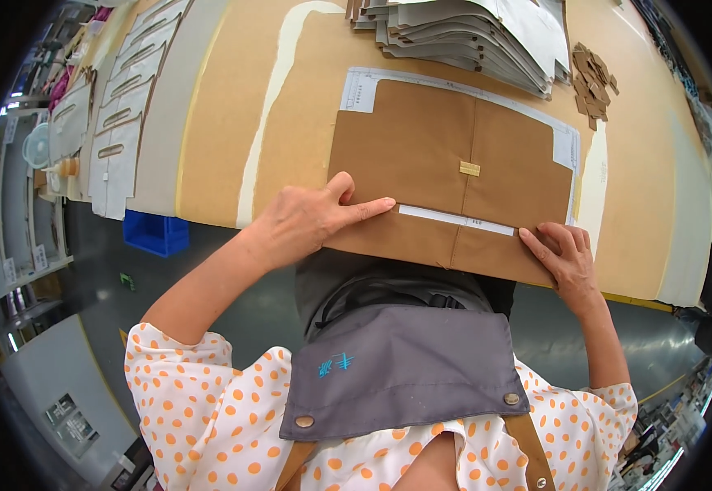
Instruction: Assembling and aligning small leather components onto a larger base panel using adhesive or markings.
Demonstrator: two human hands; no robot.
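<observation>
Brown panel (405, 155) on the table (217, 155): left hand (315, 214), one finger extended, clasping nothing; right hand (567, 255), grip I cannot tell; set apart at opposite ends of a white strip (454, 219). Beyond: grey stack (470, 45). Risk, I judge: uneven pressure skewing the strip.

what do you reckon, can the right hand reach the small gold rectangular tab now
Probably yes: the right hand touches the flat brown panel, and nothing visible lies over the small gold rectangular tab.
</observation>
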